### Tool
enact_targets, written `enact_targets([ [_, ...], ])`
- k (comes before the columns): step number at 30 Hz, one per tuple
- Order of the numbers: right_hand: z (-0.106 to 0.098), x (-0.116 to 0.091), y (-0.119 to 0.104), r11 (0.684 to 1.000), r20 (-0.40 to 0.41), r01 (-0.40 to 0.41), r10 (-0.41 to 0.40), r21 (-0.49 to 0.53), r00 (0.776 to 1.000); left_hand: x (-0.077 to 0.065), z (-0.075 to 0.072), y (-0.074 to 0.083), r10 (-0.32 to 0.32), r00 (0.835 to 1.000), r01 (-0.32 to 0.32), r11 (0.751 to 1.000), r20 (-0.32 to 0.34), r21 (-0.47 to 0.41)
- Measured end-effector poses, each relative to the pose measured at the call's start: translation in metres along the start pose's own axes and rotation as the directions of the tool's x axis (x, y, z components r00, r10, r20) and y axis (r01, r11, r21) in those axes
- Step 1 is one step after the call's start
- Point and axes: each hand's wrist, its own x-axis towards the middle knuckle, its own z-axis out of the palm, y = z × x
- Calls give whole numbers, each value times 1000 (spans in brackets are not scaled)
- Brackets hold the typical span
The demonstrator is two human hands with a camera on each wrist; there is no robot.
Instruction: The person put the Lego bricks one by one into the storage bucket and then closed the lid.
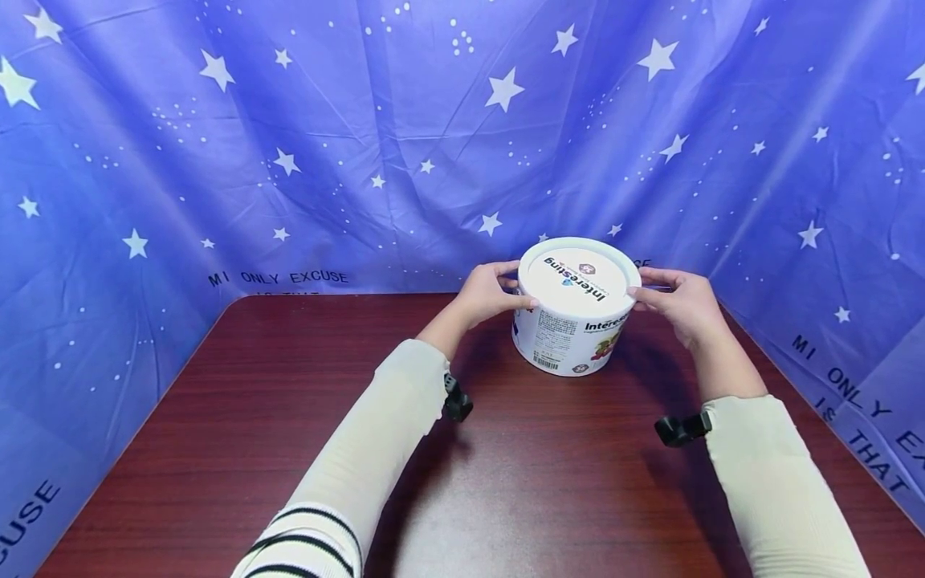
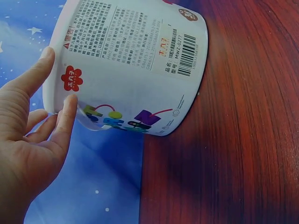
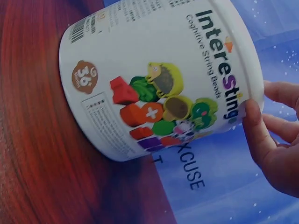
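Observation:
A round white string-beads tub [image 1: 560,341] stands on the table near its back edge, its lid [image 1: 556,301] on top. My left hand [image 1: 486,297] grips the tub's upper left rim, thumb toward the front. On the opposite side, my right hand [image 1: 682,305] holds the rim between thumb and fingers. In the left wrist view, the left fingertips [image 2: 71,101] touch the wall just below the lid's edge, beside a red logo. The right wrist view shows printed toys on the tub [image 3: 140,70] and the right hand [image 3: 280,144] at its rim; some fingers are partly hidden behind it.
The dark red-brown wooden table [image 1: 549,482] spreads out in front of the tub. A blue curtain [image 1: 405,144] with white stars hangs close behind the tub and along both sides. Small black devices [image 1: 457,400] are strapped at both wrists.

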Motion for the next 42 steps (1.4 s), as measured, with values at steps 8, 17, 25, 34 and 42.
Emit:
enact_targets([
  [8, -8, -1, 4, 985, 174, 77, -50, -153, 983, 2, 4, -3, 45, 999, -44, 998, -6, 46],
  [17, -5, 3, 14, 970, 209, 108, -62, -217, 976, -1, 14, -7, 90, 996, -88, 992, -21, 95],
  [25, 0, 1, 15, 938, 138, 114, -72, -328, 988, -1, 20, -9, 84, 993, -73, 989, -82, 129],
  [34, -2, -1, 13, 906, 156, 142, -86, -398, 984, -3, 18, -8, 88, 995, -81, 990, -51, 115],
  [42, -1, 1, 13, 917, 159, 135, -80, -375, 984, -6, 16, -7, 85, 995, -79, 992, -59, 93],
])
